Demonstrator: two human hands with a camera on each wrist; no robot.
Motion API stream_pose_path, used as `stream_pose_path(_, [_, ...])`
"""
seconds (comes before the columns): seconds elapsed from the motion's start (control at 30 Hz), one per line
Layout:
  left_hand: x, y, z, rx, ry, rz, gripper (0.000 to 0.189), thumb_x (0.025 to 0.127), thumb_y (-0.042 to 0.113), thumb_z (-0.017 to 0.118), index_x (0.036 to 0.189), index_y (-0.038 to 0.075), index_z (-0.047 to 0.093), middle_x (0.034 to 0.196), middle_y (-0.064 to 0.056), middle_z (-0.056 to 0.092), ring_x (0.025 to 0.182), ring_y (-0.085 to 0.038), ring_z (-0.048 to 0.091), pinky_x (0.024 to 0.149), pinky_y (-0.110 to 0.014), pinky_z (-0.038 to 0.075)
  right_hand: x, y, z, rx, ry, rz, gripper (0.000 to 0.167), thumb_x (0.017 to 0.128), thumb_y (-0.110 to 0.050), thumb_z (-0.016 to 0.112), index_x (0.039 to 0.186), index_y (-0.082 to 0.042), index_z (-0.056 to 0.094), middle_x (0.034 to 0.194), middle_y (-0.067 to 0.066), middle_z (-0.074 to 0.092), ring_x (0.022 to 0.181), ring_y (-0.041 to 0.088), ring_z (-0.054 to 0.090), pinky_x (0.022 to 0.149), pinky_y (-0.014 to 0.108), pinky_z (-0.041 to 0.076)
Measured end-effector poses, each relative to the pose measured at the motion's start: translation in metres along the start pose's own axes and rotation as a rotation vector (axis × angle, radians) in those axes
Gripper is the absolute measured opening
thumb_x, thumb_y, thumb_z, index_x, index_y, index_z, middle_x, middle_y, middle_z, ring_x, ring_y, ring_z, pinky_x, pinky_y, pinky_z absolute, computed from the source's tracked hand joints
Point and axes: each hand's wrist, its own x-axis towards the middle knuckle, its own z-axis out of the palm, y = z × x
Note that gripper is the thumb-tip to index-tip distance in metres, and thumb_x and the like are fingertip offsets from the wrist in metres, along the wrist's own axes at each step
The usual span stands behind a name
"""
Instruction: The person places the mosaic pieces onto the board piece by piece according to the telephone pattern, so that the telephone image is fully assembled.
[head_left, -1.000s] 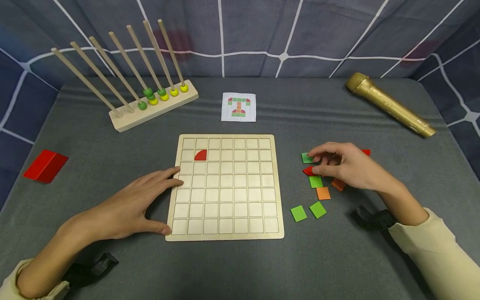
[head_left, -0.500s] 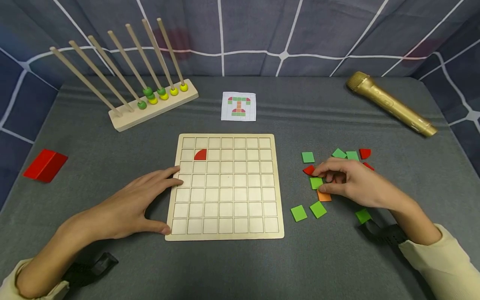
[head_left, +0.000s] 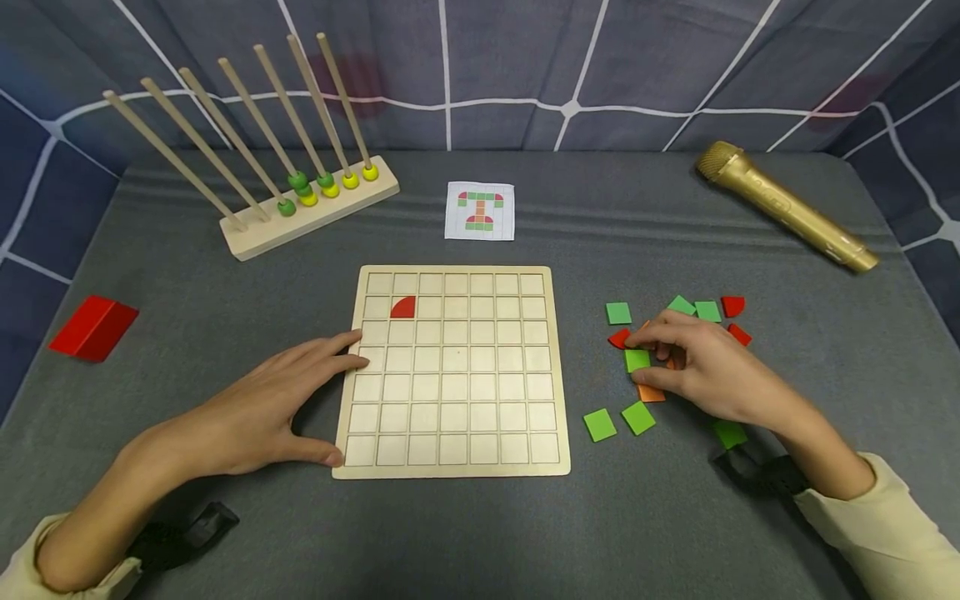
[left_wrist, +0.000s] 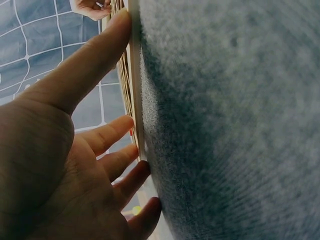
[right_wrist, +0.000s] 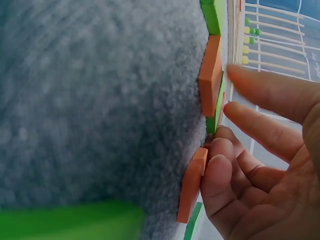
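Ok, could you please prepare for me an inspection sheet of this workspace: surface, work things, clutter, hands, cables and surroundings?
Surface: dark grey cloth, wrinkled toward the back.
Job's things: wooden grid board with one red quarter-circle piece in a cell; pattern card beyond it; loose green, orange and red tiles to its right.
Clutter: rod stand with beads, red block, gold microphone.
Hands: left hand touches the board's left edge; right hand is over the tiles, thumb and index finger beside a green tile, contact unclear.
Cables: nothing seen.
Surroundings: blue-grey fabric with white lines.
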Motion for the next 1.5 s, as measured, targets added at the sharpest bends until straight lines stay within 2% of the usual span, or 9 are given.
stream_pose_path(0.23, [0.0008, 0.0008, -0.0002, -0.004, 0.0, -0.002, 0.097, 0.07, 0.072, 0.072, 0.147, 0.02, 0.043, 0.162, -0.005, 0.019, 0.144, -0.034, 0.021, 0.105, -0.067, 0.021, -0.0019, 0.0015, -0.0017, -0.109, 0.026, 0.034, 0.026, 0.076, -0.021, 0.087, 0.096, -0.019, 0.072, 0.087, -0.011, 0.057, 0.069, 0.005, 0.049, 0.056, 0.021, 0.039])
stream_pose_path(0.6, [0.0, 0.0003, 0.0002, 0.006, 0.004, 0.009, 0.097, 0.07, 0.071, 0.073, 0.147, 0.019, 0.043, 0.162, -0.004, 0.019, 0.145, -0.032, 0.022, 0.106, -0.065, 0.022, 0.0001, -0.0013, 0.0012, -0.09, -0.032, 0.019, 0.024, 0.078, -0.023, 0.086, 0.095, -0.021, 0.069, 0.078, -0.012, 0.051, 0.069, 0.004, 0.048, 0.058, 0.021, 0.039])
stream_pose_path(0.73, [-0.0004, 0.0003, 0.0, -0.003, 0.008, 0.019, 0.096, 0.071, 0.071, 0.072, 0.147, 0.019, 0.043, 0.162, -0.005, 0.019, 0.144, -0.033, 0.022, 0.105, -0.066, 0.022, 0.0012, -0.0032, 0.0032, -0.107, -0.02, -0.008, 0.026, 0.077, -0.025, 0.087, 0.094, -0.021, 0.068, 0.077, -0.013, 0.05, 0.069, 0.004, 0.047, 0.059, 0.021, 0.039])
stream_pose_path(1.07, [0.0001, 0.0, -0.0001, -0.007, 0.002, 0.011, 0.098, 0.071, 0.071, 0.072, 0.148, 0.019, 0.042, 0.163, -0.005, 0.018, 0.145, -0.034, 0.021, 0.106, -0.067, 0.021, 0.0032, -0.0052, 0.0052, -0.141, 0.0, -0.005, 0.022, 0.078, -0.02, 0.086, 0.094, -0.017, 0.071, 0.076, -0.015, 0.05, 0.068, 0.003, 0.047, 0.057, 0.022, 0.039])
stream_pose_path(1.3, [0.0001, 0.0004, -0.0009, -0.011, 0.0, 0.006, 0.098, 0.071, 0.072, 0.072, 0.148, 0.02, 0.042, 0.163, -0.005, 0.018, 0.145, -0.034, 0.02, 0.105, -0.067, 0.021, 0.0048, -0.006, 0.0037, -0.123, -0.007, 0.02, 0.022, 0.079, -0.028, 0.085, 0.091, -0.019, 0.069, 0.074, -0.015, 0.05, 0.066, 0.002, 0.048, 0.057, 0.023, 0.041])
stream_pose_path(1.5, [0.0003, -0.0001, -0.0004, -0.013, 0.0, 0.008, 0.098, 0.071, 0.072, 0.071, 0.149, 0.02, 0.041, 0.163, -0.004, 0.017, 0.145, -0.034, 0.02, 0.105, -0.067, 0.021, 0.0037, -0.0058, 0.0028, -0.141, -0.028, 0.008, 0.022, 0.077, -0.02, 0.086, 0.091, -0.018, 0.069, 0.075, -0.015, 0.05, 0.068, 0.002, 0.048, 0.058, 0.023, 0.041])
